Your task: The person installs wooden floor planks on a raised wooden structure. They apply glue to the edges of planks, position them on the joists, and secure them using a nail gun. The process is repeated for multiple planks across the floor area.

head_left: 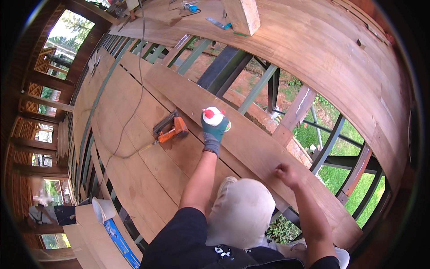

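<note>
My left hand (pixel 213 130), in a green and grey glove, grips a white bottle (pixel 212 114) with red fittings on top, held over a long wooden plank (pixel 242 134). An orange and black nail gun (pixel 170 127) with a hose lies on the boards just left of that hand. My bare right hand (pixel 287 175) is lower right at the plank, fingers curled; whether anything is inside them is hidden. My bent knee in pale trousers is between my forearms.
An open joist frame (pixel 257 88) shows grass below. Boards at upper right (pixel 313 40) carry a post (pixel 241 15) and small tools. A hose crosses the left boards. At lower left are cardboard (pixel 80 228), a bucket (pixel 104 209) and another person (pixel 53 215).
</note>
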